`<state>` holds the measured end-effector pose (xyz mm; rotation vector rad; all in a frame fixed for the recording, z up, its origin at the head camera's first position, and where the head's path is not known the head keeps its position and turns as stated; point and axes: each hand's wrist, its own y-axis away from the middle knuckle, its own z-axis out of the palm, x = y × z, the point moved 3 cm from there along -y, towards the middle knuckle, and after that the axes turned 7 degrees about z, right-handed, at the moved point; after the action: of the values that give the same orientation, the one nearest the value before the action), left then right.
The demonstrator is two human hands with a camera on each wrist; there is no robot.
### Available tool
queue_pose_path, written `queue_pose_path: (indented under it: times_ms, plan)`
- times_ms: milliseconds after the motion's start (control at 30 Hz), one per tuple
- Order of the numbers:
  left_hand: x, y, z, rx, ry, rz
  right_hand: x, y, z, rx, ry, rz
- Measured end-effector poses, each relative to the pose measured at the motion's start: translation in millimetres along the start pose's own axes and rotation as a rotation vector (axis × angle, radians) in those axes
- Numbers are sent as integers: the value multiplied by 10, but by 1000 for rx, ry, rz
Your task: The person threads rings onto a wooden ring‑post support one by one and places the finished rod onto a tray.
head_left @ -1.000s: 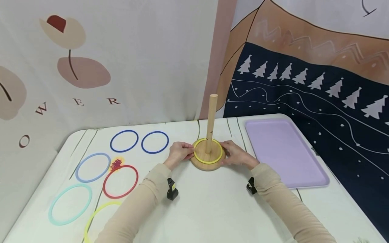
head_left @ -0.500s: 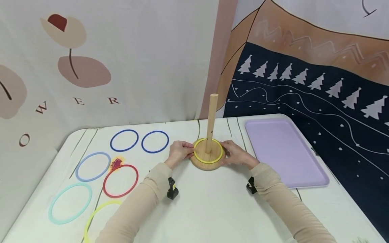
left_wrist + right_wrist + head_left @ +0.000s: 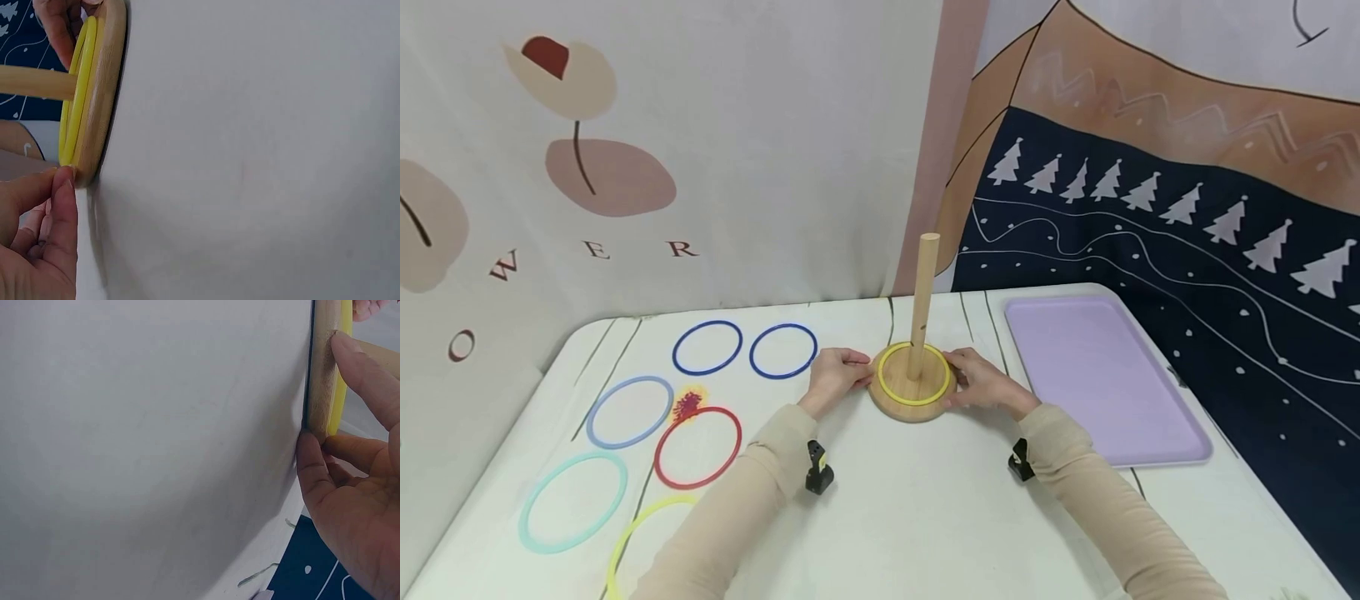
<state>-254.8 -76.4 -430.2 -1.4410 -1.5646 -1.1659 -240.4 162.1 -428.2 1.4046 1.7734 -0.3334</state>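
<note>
A wooden peg stand (image 3: 917, 412) with a round base and an upright post stands at the table's far middle. A yellow ring (image 3: 945, 386) lies flat on its base, around the post. My left hand (image 3: 832, 377) is at the base's left edge. In the left wrist view its thumb (image 3: 64, 203) and forefinger are close together beside the ring's rim; whether they touch it I cannot tell. My right hand (image 3: 983, 382) holds the base's right edge, thumb (image 3: 359, 372) on the side of the rim and the other fingers further round it.
Two dark blue rings (image 3: 742, 340), a light blue ring (image 3: 594, 407), a red ring (image 3: 658, 463), a turquoise ring (image 3: 525, 515) and another yellow ring (image 3: 616, 557) lie on the left of the table. To the right is a purple tray (image 3: 1097, 375).
My left hand has drawn slightly left, its fingertips off the yellow ring's top. The right hand keeps its place at the base, and the ring and stand stay put.
</note>
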Motion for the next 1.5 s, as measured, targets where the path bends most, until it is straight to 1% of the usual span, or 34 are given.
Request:
queue_pose_path:
  times_ms: [133, 267, 333, 467, 567, 667, 767, 833, 1000, 1100, 1233, 1500]
  plan:
    - [-46, 7, -212, 31, -27, 3, -6, 4, -2, -2, 7, -11]
    - [-114, 12, -516, 85, -33, 9, -11, 15, -9, -3, 6, -26]
    - [-157, 22, -677, 115, -51, 9, -12, 19, -11, -4, 3, -29]
    - [-228, 62, -960, 161, -75, -4, -7, 21, -11, -3, 3, -23]
    - [-273, 86, -1114, 190, -86, -30, 0, 18, -12, -1, 3, -21]
    - [-322, 86, -1224, 230, -90, -54, 8, 14, -12, -2, 0, -22]
    - [-374, 75, -1307, 257, -89, -69, 13, 9, -9, -1, -2, -23]
    - [-406, 70, -1350, 268, -87, -66, 17, 6, -6, 0, 2, -24]
    - [-471, 64, -1410, 254, -106, -41, 11, 11, -7, 1, 2, -28]
    - [-504, 41, -1410, 250, -101, -43, 4, 18, -9, 1, 3, -27]
    - [-531, 15, -1403, 256, -88, -62, 6, 17, -9, -2, -6, -26]
    - [-508, -1, -1371, 277, -142, -85, 13, 2, -6, -3, 1, -20]
